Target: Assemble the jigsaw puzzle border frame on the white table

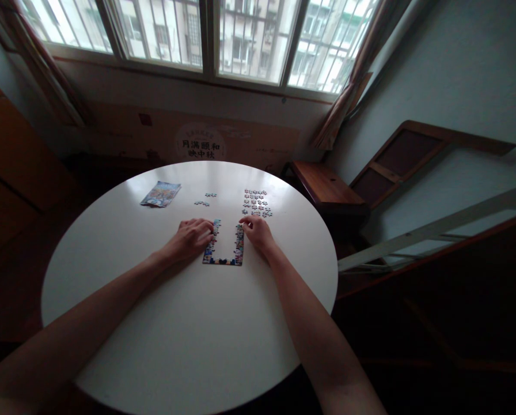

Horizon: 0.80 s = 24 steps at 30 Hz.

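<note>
A partly assembled jigsaw puzzle (222,261) lies on the white round table, forming a U-shaped frame of a left side, a right side and a near edge. My left hand (194,236) rests beside its left side, fingers stretched out and touching the border pieces. At the far end of the right side, my right hand (258,231) has thumb and forefinger pinched together on what looks like a puzzle piece, mostly hidden by the fingertips. Rows of loose puzzle pieces (253,196) lie just beyond my right hand. Two small groups of pieces (201,203) are farther back, left of those rows.
A colourful printed sheet (160,194) lies at the back left of the white table (189,334). Behind the table's right side stands a wooden stool or bench (327,183). Barred windows (249,40) and a wall with a printed banner (201,147) are beyond.
</note>
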Tool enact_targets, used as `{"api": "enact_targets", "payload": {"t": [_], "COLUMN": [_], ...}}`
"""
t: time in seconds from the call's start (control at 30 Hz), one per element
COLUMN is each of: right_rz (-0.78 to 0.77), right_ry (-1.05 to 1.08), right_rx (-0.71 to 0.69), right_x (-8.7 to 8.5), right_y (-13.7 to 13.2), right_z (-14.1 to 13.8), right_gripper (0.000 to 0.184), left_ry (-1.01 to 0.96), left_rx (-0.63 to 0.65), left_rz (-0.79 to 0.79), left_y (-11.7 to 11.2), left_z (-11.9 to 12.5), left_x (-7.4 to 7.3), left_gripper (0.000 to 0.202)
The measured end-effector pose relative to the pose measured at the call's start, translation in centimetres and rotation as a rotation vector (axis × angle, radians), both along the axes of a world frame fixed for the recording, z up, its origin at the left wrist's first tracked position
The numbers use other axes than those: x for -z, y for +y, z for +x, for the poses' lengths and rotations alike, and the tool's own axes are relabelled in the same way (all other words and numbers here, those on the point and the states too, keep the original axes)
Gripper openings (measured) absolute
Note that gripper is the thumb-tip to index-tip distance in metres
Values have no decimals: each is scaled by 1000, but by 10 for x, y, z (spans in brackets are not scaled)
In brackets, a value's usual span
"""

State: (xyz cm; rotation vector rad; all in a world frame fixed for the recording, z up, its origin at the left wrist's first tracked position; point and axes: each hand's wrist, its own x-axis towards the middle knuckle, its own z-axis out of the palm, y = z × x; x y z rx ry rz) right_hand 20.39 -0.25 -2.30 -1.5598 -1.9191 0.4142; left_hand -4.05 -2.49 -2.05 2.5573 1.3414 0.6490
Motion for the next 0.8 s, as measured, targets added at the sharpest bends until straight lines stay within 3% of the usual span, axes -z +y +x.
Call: {"api": "enact_targets", "payload": {"t": [0.8], "right_rz": [5], "right_ry": [-4], "right_rx": [0], "right_x": [1], "right_y": [0], "right_z": [1], "right_gripper": [22], "left_ry": [-9], "left_rx": [8], "left_rz": [-4], "left_y": [-1], "left_z": [0], "left_x": [-1], "left_gripper": [20]}}
